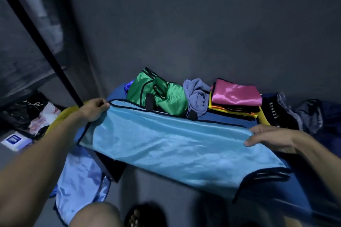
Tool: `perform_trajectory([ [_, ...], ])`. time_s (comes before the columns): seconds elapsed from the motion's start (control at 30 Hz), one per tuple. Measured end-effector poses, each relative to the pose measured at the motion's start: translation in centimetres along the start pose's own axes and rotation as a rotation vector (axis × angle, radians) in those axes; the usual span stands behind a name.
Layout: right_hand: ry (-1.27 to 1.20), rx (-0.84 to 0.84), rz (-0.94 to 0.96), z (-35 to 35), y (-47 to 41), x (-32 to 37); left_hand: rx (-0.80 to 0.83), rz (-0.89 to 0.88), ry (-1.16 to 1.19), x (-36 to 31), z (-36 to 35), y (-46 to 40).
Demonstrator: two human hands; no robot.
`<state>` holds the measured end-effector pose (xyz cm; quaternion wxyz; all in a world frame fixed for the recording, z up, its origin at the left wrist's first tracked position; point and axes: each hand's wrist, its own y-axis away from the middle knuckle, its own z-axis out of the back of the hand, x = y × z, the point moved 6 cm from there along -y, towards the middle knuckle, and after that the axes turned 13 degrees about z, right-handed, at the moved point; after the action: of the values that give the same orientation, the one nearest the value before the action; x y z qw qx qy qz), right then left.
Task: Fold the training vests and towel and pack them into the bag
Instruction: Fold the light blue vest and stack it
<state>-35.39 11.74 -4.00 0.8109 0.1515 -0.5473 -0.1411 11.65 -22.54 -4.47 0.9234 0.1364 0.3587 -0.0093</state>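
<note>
Slippery light-blue satin is the main hazard here; the light-blue vest (166, 145) lies spread across the near edge of the blue table (230, 120), its lower hem hanging past the front, and a cloth this glossy could slide off under its own weight if either hold loosens; the left hand (93, 108) pinches the far left corner, fingers (103, 104) curled tight on the black trim, while the right hand (271, 139) grips the right edge, thumb on top and the other fingers closed over the fold; a pull harder on one side would likely skew the fold; behind it the crumpled green vest (158, 94) and the grey towel (196, 96) wait unfolded, touching each other, and a careless sweep of the blue cloth might drag them or nudge the folded stack (236, 97), pink on top, out of square; another pale blue vest (79, 177) hangs off the table's left side towards the floor, apt to be snagged or forgotten; the dark bag (280, 114) lies at the right end, whether open I cannot tell.
</note>
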Motion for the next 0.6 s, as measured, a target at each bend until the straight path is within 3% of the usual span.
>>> perform_trajectory([
  [0.17, 0.269, -0.014, 0.002, 0.1, 0.4, -1.1, -0.126, 0.046, -0.326, -1.5, -0.6, 1.0],
  [0.27, 0.345, -0.049, 0.016, -0.4, 1.5, -0.7, -0.305, 0.072, -0.482, -3.3, 0.2, 4.0],
  [0.37, 0.341, -0.119, 0.056, -0.7, 2.8, -0.3, -0.425, -0.210, -0.403, -9.1, -1.2, 9.1],
  [0.47, 0.298, -0.209, 0.126, -0.6, 3.8, 0.2, -0.240, -0.638, -0.273, -16.3, -7.0, 16.1],
  [0.6, 0.246, -0.268, 0.151, -1.1, 4.9, -0.5, 0.276, -0.873, -0.241, -22.0, -18.2, 25.2],
])
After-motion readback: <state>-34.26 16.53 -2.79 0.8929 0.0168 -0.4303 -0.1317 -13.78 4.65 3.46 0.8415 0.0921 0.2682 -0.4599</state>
